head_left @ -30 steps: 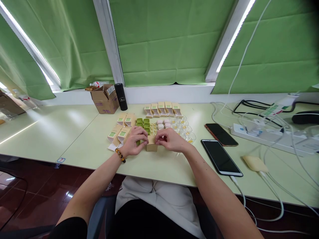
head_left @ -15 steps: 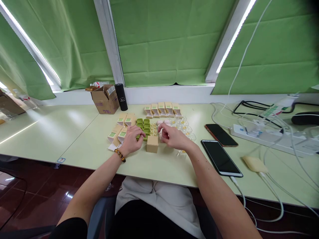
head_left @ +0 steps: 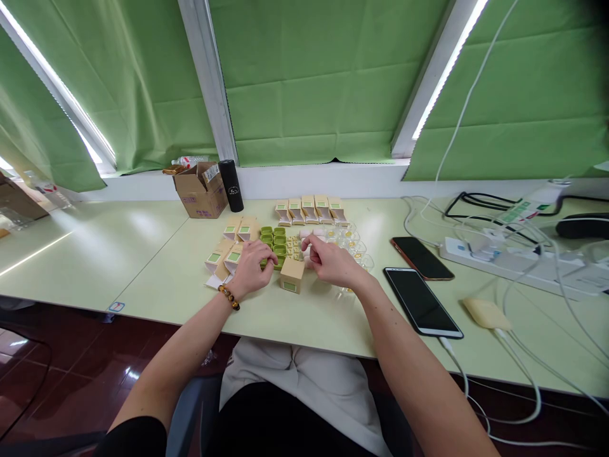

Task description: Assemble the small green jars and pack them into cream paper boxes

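Note:
A small kraft-paper box [head_left: 291,277] with a green label low on its front stands on the table between my hands, set slightly askew. My left hand [head_left: 254,266] is left of it, fingers curled in, with a visible gap to the box. My right hand [head_left: 329,261] hovers to its right, fingers bent downward and nothing seen in them. Green cups [head_left: 280,241] stand in rows just beyond my left fingers. Small yellowish pieces [head_left: 293,244] lie beside them. Pale pink rolls [head_left: 311,233] are partly hidden behind my right hand, near clear plastic cups with yellow centres [head_left: 349,244].
Open kraft boxes [head_left: 311,209] line the back, and more [head_left: 216,257] lie left. Farther off are a cardboard carton [head_left: 200,193] and a black bottle [head_left: 231,185]. Phones [head_left: 422,301], a power strip [head_left: 514,263], a yellow charger [head_left: 486,314] and loose cables occupy the right side.
The kraft box between my hands has turned; its front now shows a green label where a plain face was. Both hands are in nearly the same place.

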Demonstrator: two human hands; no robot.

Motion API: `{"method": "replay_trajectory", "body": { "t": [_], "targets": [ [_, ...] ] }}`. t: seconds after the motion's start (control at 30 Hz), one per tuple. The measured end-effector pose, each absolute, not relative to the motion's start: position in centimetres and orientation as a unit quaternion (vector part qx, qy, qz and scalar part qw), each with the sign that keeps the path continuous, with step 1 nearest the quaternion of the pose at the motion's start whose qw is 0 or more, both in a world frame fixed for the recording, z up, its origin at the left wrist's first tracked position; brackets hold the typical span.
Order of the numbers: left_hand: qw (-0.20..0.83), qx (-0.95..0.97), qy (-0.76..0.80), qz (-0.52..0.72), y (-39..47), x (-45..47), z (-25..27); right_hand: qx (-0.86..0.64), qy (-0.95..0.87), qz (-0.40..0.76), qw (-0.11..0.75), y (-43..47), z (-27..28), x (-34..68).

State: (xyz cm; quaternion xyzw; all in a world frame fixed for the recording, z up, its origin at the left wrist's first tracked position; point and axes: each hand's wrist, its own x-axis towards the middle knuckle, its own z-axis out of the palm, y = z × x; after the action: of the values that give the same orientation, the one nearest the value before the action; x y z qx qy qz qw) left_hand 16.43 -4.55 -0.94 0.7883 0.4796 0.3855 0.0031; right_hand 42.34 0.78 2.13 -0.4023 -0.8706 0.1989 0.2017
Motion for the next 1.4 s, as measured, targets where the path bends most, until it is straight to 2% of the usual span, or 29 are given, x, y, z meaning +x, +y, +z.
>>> {"method": "replay_trajectory", "body": {
  "t": [0.33, 0.57, 0.73, 1.07, 1.2, 1.4],
  "targets": [
    [0.016, 0.814, 0.48, 0.328, -5.1, 16.8, -0.3, -0.403, -0.877, 0.189, 0.178, 0.3, 2.7, 42.0],
    [0.035, 0.814, 0.463, 0.35, -5.1, 16.7, -0.3, -0.434, -0.871, 0.149, 0.178, 0.3, 2.8, 41.8],
    [0.081, 0.846, 0.445, 0.282, -5.3, 17.4, -0.1, -0.452, -0.87, 0.11, 0.163, 0.3, 2.6, 41.7],
    [0.05, 0.877, 0.45, 0.163, -5.9, 19.3, 3.0, -0.516, -0.827, 0.052, 0.217, 0.0, 3.1, 41.1],
    [0.034, 0.851, 0.483, 0.204, -3.3, 17.7, 6.1, -0.533, -0.805, 0.037, 0.257, -0.3, 3.3, 41.0],
    [-0.041, 0.784, 0.579, 0.22, 7.2, 13.8, 9.8, -0.514, -0.813, 0.024, 0.272, -0.5, 3.0, 40.8]
  ]
}}
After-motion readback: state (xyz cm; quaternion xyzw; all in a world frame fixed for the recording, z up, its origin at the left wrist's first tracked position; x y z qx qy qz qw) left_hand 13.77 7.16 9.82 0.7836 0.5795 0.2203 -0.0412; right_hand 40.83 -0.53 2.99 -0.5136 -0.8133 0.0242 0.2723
